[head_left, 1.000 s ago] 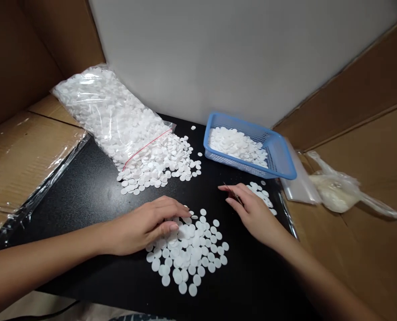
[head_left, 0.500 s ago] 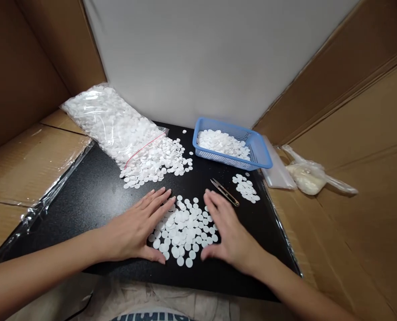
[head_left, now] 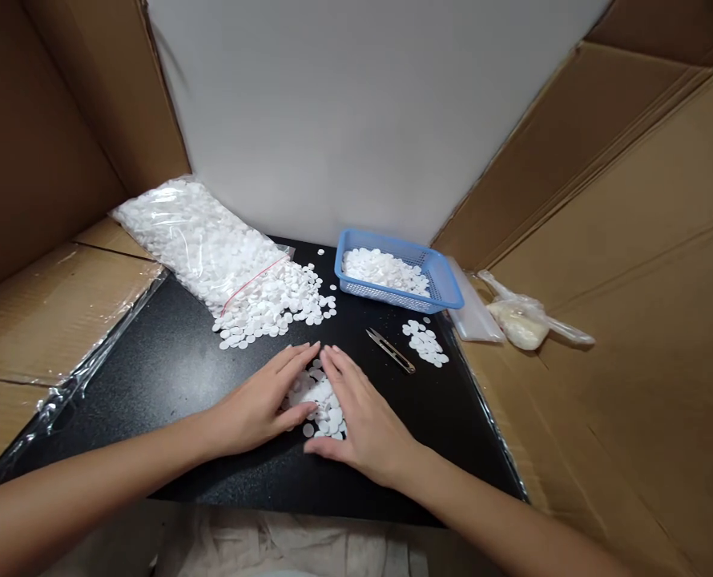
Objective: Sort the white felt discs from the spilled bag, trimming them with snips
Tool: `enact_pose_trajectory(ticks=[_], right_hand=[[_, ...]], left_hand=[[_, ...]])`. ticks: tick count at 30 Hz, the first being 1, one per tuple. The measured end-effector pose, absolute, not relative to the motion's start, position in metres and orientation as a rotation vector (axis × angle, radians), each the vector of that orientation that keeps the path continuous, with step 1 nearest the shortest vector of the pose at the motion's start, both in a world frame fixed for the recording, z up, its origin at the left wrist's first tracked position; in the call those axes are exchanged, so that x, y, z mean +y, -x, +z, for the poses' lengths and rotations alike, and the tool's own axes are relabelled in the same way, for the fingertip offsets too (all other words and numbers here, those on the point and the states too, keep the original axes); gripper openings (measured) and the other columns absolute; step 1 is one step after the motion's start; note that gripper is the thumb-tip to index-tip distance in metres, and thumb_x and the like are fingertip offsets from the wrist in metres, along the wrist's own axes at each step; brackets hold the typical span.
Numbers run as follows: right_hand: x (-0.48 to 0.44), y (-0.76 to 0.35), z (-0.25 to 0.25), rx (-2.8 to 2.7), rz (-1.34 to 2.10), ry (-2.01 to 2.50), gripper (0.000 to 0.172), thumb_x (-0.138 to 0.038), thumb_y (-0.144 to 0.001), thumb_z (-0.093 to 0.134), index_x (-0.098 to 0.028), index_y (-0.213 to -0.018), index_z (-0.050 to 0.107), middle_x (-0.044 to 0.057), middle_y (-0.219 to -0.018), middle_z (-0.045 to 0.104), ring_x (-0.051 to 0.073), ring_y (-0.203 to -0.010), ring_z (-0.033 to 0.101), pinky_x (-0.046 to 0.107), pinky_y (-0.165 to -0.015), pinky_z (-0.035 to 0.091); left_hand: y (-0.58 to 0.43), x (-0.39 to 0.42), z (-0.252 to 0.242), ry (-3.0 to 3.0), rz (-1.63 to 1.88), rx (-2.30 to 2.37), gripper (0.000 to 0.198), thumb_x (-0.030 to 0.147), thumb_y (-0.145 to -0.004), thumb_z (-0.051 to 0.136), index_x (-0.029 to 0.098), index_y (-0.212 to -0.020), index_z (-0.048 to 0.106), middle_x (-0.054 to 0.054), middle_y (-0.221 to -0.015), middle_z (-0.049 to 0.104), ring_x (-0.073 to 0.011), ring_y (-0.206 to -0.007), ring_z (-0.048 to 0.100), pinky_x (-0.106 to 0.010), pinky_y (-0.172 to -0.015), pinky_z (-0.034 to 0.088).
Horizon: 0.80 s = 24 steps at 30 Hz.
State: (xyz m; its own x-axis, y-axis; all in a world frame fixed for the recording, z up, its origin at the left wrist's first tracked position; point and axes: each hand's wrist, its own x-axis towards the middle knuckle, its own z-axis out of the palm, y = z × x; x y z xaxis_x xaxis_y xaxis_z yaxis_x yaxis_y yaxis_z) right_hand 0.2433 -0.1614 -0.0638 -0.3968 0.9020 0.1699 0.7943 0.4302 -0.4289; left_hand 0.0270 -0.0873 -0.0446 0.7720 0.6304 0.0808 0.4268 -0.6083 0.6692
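Observation:
A heap of small white round discs lies on the black tabletop between my hands. My left hand curves around the heap's left side, fingers stretched and thumb over the near discs. Opposite it, my right hand cups the right side, with its thumb reaching across the near edge. The fingertips of both hands almost meet at the far side of the heap. Neither hand grips anything; palms and fingers rest against the discs, hiding some of them. Thread snips lie just beyond my right hand.
A clear zip bag spills white discs at the back left. Behind the snips stands a blue basket holding more discs. A small group of discs lies right, near flat plastic bags and a knotted bag. Cardboard walls flank the table.
Both hands have moved inward toward each other, pushing the spread discs into a smaller, tighter heap. The view has shifted slightly; the snips, basket and bags stay in place.

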Motion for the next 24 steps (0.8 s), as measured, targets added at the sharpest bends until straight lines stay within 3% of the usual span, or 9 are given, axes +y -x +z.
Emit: enact_pose_trajectory(ticks=[4,7,10,14,20,24], right_hand=[[-0.178,-0.261,-0.069,-2.313,0.349,1.519,0.122,-0.07,-0.076,0.069,-0.02,-0.16,-0.003,0.02,-0.164,0.017,0.038,-0.152,0.014,0.063,-0.116,0.031],[-0.174,-0.246,-0.075,-2.327,0.352,1.482,0.127,-0.065,-0.072,0.075,-0.015,-0.16,-0.001,0.023,-0.164,0.017,0.039,-0.151,0.016,0.062,-0.118,0.029],[-0.157,-0.218,-0.075,-2.254,0.361,1.46,0.113,-0.052,-0.074,0.078,-0.005,-0.157,0.017,0.029,-0.158,0.028,0.04,-0.148,0.026,0.059,-0.118,0.032],[-0.146,-0.207,-0.068,-2.178,0.408,1.411,0.087,-0.035,-0.076,0.074,-0.006,-0.149,0.035,0.026,-0.143,0.049,0.037,-0.14,0.04,0.055,-0.114,0.039],[-0.167,-0.239,-0.068,-2.217,0.37,1.501,0.1,-0.051,-0.08,0.072,-0.017,-0.157,0.018,0.022,-0.16,0.028,0.038,-0.149,0.024,0.061,-0.116,0.033],[-0.158,-0.221,-0.065,-2.311,0.387,1.495,0.105,-0.055,-0.073,0.077,-0.014,-0.155,0.026,0.026,-0.159,0.026,0.044,-0.149,0.02,0.066,-0.115,0.03]], left_hand=[[-0.016,-0.092,-0.035,-2.189,0.474,0.91,0.056,0.037,-0.099,0.049,0.024,-0.152,0.036,-0.011,-0.153,0.045,-0.029,-0.141,0.042,-0.049,-0.117,0.036],[-0.029,-0.096,-0.037,-2.06,0.568,0.967,0.051,0.039,-0.101,0.045,0.021,-0.148,0.041,-0.012,-0.146,0.052,-0.0265,-0.135,0.05,-0.045,-0.115,0.04],[-0.056,-0.1,-0.041,-1.952,0.682,0.959,0.046,0.038,-0.101,0.042,0.021,-0.144,0.044,-0.012,-0.143,0.053,-0.0247,-0.133,0.05,-0.045,-0.115,0.039],[-0.076,-0.1,-0.041,-1.833,0.813,0.989,0.041,0.036,-0.102,0.039,0.021,-0.138,0.051,-0.01,-0.137,0.056,-0.0222,-0.131,0.051,-0.043,-0.115,0.038],[-0.057,-0.091,-0.039,-1.601,0.827,1.026,0.045,0.049,-0.101,0.039,0.022,-0.132,0.057,-0.007,-0.138,0.061,-0.0234,-0.133,0.052,-0.043,-0.116,0.036],[-0.063,-0.089,-0.044,-1.537,0.846,0.991,0.045,0.048,-0.101,0.038,0.02,-0.13,0.059,-0.008,-0.136,0.062,-0.0231,-0.131,0.053,-0.044,-0.116,0.036]])
